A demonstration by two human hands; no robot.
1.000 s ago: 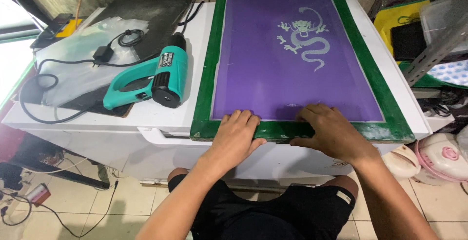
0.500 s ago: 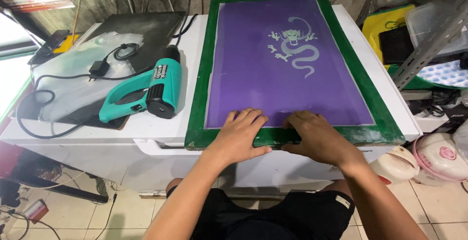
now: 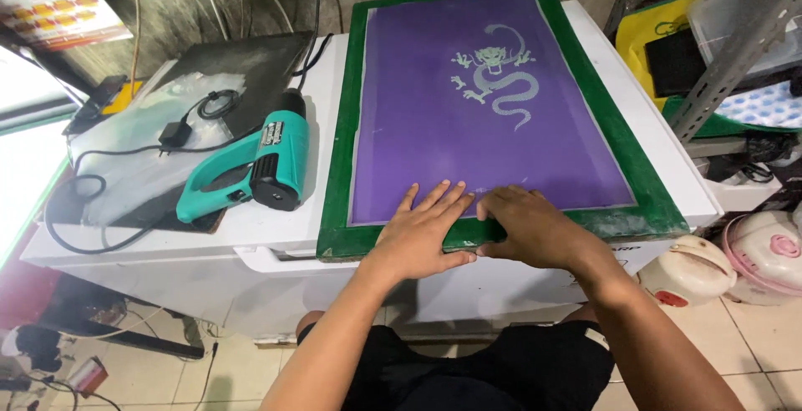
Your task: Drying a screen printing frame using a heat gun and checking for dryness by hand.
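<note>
Head view: one green-framed rectangular printing screen with purple mesh and a pale dragon design [image 3: 493,102] is seen lying flat on a white chest-shaped cabinet [image 3: 267,248], its near edge reaching almost to the cabinet's front lip, where the left hand [image 3: 422,231] is laid with fingers spread and the right hand [image 3: 535,227] with fingers pressed together, both flat, gripping nothing. One teal and black heat gun [image 3: 255,169] is seen just left of the frame, while a strip of bare cabinet top is left along the frame's right edge.

Screen frame [image 3: 334,169]: green border
Mesh [image 3: 434,127]: purple, pale grey dragon pattern [image 3: 494,74]
Heat gun [image 3: 255,164], left of the frame: teal and black
Worktop [image 3: 326,60]: white
</note>
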